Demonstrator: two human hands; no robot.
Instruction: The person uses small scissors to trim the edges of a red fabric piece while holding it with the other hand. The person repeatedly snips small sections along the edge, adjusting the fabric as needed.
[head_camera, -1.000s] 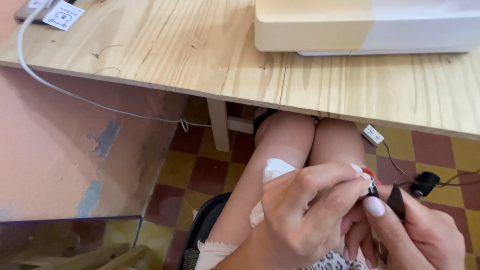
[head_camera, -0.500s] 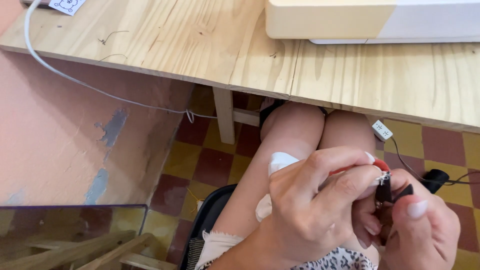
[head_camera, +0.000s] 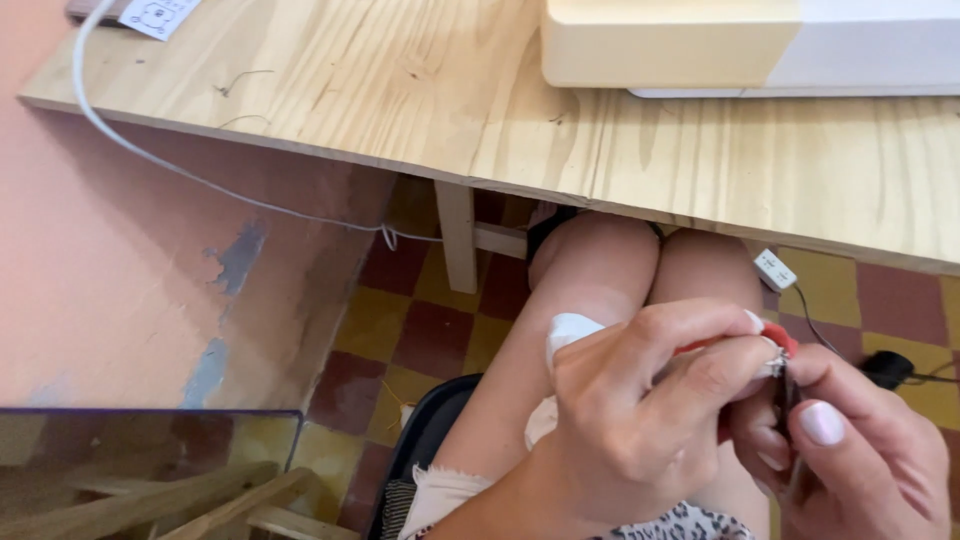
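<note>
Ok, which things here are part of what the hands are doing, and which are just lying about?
In hand:
left hand pinching a red and white piece
right hand closing dark snips at its tip
white cloth under the left hand

Lying about:
cream machine on the wooden table
white cable
paper tag
black cord on the floor

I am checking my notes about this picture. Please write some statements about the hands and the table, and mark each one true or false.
1. The left hand pinches a small red and white piece. True.
2. The right hand rests flat on the wooden table. False: it is below the table, close against the left hand.
3. A white cable hangs over the table's edge. True.
4. The floor is grey carpet. False: red and yellow tiles.
</note>
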